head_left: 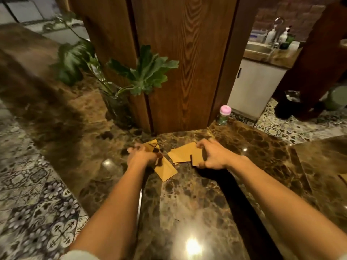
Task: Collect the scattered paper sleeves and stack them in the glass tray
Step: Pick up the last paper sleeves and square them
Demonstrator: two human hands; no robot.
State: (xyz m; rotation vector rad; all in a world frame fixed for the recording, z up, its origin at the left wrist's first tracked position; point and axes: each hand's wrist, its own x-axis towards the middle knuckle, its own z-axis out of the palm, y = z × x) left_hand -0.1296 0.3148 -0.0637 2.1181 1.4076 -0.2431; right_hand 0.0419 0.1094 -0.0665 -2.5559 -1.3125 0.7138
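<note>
Two hands gripping brown paper sleeves [185,152], left hand [141,156], right hand [214,156], marble counter [197,203], no legible writing

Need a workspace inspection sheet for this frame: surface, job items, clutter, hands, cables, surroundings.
Surface: brown marble counter, glossy, with light glare.
Job's things: tan paper sleeves scattered flat near the wooden pillar; glass tray not seen.
Clutter: pink-capped bottle; plant in glass vase.
Hands: left hand and right hand each gripping sleeves.
Cables: nothing seen.
Surroundings: patterned tile floor, sink behind.
</note>
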